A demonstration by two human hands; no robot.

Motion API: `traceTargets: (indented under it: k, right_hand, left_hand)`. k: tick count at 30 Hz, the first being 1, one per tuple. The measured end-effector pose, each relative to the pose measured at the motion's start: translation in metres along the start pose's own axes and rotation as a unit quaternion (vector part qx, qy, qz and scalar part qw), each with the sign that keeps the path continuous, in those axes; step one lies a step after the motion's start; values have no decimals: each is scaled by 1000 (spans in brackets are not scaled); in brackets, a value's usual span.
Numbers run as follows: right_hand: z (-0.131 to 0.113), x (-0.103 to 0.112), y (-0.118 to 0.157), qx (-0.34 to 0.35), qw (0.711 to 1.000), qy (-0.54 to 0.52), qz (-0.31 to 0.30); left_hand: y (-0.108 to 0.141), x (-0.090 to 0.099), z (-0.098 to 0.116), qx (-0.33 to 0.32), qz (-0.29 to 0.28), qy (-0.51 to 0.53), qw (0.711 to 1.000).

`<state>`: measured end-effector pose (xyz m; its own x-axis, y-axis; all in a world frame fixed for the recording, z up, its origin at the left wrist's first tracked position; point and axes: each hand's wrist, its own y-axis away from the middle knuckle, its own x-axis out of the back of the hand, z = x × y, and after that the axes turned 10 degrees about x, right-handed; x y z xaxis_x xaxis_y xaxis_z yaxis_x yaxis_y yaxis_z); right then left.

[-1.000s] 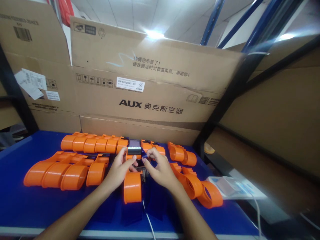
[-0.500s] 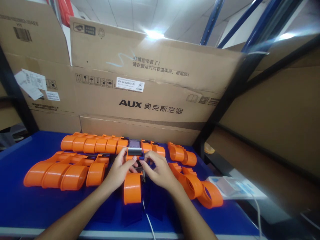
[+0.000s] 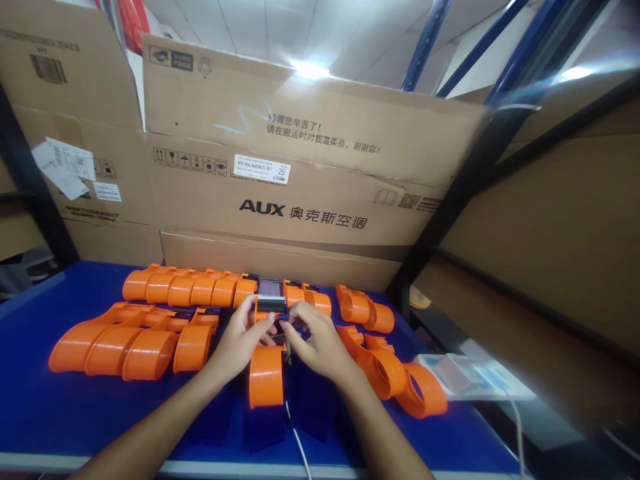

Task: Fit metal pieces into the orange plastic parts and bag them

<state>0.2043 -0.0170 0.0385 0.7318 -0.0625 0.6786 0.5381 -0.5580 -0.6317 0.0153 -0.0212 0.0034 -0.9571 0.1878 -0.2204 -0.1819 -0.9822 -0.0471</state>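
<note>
My left hand [image 3: 246, 337] grips the left side of an orange plastic tape dispenser [image 3: 266, 379], its thumb across the front below a black bar with a pale toothed edge. The dispenser's round loop hangs down toward me. My right hand [image 3: 313, 337] is closed at the dispenser's right side, thumb and fingers pinched near a small dark blue part [image 3: 283, 317]. Whatever lies between those right fingertips is hidden. A thin grey metal piece [image 3: 287, 353] shows beside the loop, just below the right fingers.
Similar orange dispensers stand in rows at the left [image 3: 105, 343], the back [image 3: 183, 288] and the right [image 3: 423, 393] of the blue table [image 3: 210, 437]. A white cable [image 3: 300, 443] runs over the front edge. Cardboard [image 3: 310, 180] walls the back; dark posts [image 3: 440, 213] flank it.
Almost nothing differs. Both hands keep their hold on the dispenser, and the whole view has shifted very slightly.
</note>
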Motion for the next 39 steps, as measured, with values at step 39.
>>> traceTargets:
  k: [39]
  right_hand:
    - [-5, -15, -6, -132, 952, -265, 82]
  left_hand:
    - [8, -6, 9, 42, -43, 61, 996]
